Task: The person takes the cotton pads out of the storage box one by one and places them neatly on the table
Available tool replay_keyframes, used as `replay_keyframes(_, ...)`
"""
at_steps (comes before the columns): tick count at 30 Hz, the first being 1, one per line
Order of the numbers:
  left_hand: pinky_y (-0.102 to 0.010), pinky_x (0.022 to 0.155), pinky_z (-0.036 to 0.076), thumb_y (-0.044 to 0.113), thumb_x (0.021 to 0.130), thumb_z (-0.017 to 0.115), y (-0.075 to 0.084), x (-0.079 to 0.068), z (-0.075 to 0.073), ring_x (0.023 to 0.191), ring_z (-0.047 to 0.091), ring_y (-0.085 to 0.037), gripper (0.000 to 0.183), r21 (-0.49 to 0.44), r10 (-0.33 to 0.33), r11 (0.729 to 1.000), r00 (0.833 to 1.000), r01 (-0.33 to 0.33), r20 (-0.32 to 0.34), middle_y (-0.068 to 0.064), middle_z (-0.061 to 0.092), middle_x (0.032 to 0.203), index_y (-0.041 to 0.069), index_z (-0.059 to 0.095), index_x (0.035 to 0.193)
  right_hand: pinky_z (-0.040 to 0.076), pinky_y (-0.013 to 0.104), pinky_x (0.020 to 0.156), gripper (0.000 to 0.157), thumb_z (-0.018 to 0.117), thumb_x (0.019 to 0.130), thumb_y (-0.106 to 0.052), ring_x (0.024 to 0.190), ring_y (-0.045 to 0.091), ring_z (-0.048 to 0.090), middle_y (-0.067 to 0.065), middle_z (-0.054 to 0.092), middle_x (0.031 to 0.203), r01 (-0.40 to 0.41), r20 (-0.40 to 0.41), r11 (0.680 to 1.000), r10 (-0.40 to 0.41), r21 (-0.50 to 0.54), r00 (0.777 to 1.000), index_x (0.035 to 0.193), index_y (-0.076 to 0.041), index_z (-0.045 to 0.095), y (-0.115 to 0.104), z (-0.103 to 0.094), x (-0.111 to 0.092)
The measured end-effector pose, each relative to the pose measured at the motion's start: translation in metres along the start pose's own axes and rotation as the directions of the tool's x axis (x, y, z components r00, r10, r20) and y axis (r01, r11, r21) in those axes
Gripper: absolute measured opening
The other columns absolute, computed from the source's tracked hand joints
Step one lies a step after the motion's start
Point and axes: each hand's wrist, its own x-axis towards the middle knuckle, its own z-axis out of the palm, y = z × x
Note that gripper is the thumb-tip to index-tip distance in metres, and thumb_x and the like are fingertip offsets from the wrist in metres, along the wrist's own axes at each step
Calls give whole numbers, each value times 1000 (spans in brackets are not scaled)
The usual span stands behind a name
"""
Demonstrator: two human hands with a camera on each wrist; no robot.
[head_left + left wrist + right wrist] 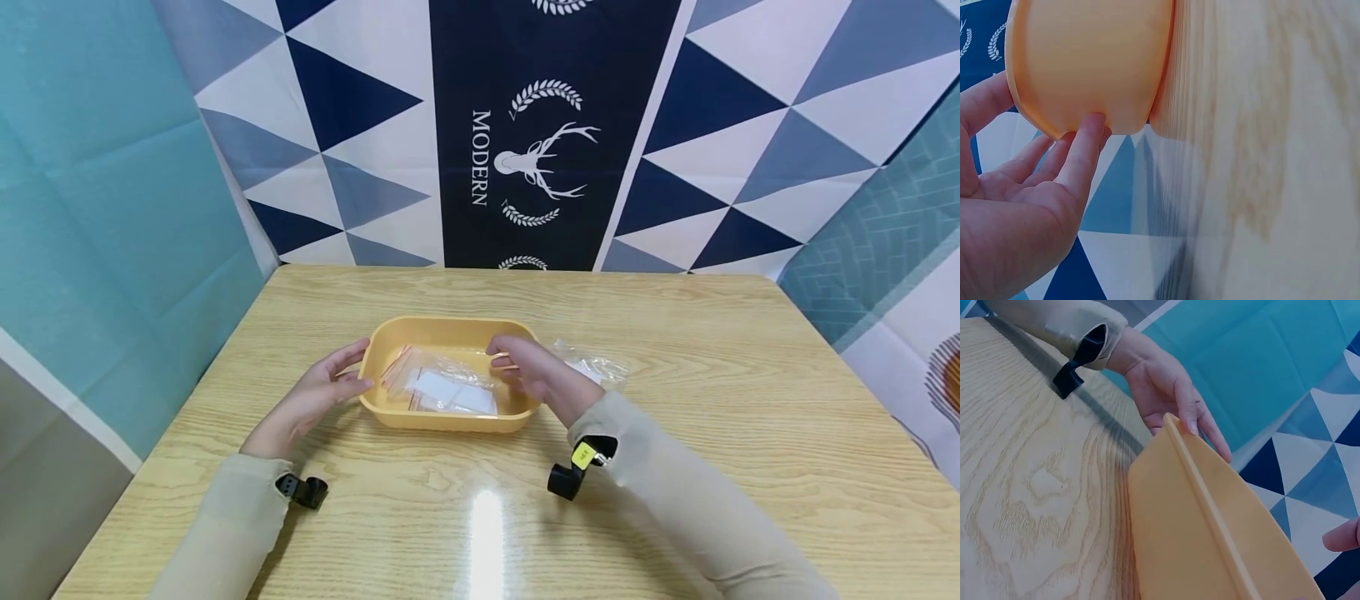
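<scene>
Light wood-grain table (675, 467), glossy. On it: 1 yellow plastic tub (450, 417) near centre; clear plastic bags (596, 367) just beside tub's right end.

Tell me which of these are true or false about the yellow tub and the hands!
1. The tub sits on a wooden table. True.
2. The tub is empty. False: small clear bags lie inside it.
3. The left hand touches the tub's side. True.
4. The right hand rests flat on the table, far from the tub. False: it is at the tub's right rim.
5. Another clear bag lies on the table right of the tub. True.
</scene>
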Motion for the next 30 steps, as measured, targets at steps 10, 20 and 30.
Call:
replay_keyframes(10, -30, 90, 46, 4, 88, 60, 1, 0, -1, 126, 36, -36, 71, -5, -11, 1000, 1000, 11, 3, -17, 24, 148, 6, 21, 148, 42, 34, 69, 14, 51, 79, -13, 69, 13, 35, 9, 35, 99, -27, 5, 993, 27, 118, 1000, 90, -11, 44, 4, 8, 4)
replay_keyframes(20, -32, 91, 45, 2, 89, 57, 1, 0, -2, 127, 35, -37, 69, -21, 1, 1000, 1000, 0, 17, -18, 24, 148, 5, 20, 148, 48, 33, 81, 22, 47, 85, -4, 76, 18, 49, 13, 45, 94, 10, 109, 977, -34, 211, 993, 105, 0, 42, 11, 15, 7)
replay_keyframes(30, -32, 90, 46, 2, 89, 58, 1, 0, -1, 126, 35, -37, 70, -27, 3, 1000, 1000, -2, 21, -17, 23, 148, 6, 19, 148, 44, 20, 58, 45, 51, 81, 14, 55, 9, 42, 3, 46, 68, 76, 217, 995, -59, -68, 974, 125, 10, 49, 13, 19, 3)
